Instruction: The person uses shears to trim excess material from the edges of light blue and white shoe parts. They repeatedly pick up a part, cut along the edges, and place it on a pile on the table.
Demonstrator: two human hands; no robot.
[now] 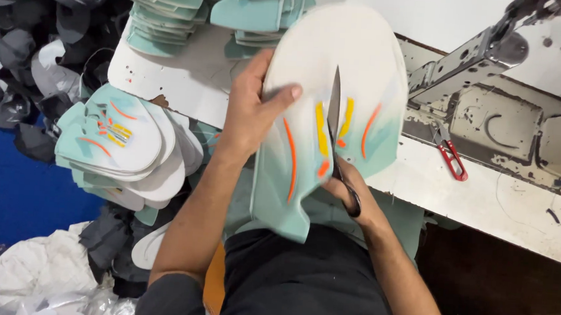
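My left hand (252,107) grips the left edge of a white and mint-green cap panel (358,58) with orange and yellow stripes, thumb lying across its face. My right hand (349,194) is below the panel and holds a pair of scissors (334,102) whose blades point up across the panel's middle, between the yellow stripes. The panel is held up in front of me over the edge of the white worktable (486,196). Most of my right hand's fingers are hidden behind the panel.
A stack of like panels (122,144) lies at the left, more mint pieces (166,8) are piled at the table's back. Small red-handled snips (451,155) lie by a sewing machine (494,54). Dark cap parts (34,45) heap at the far left; white cloth (43,266) lies below.
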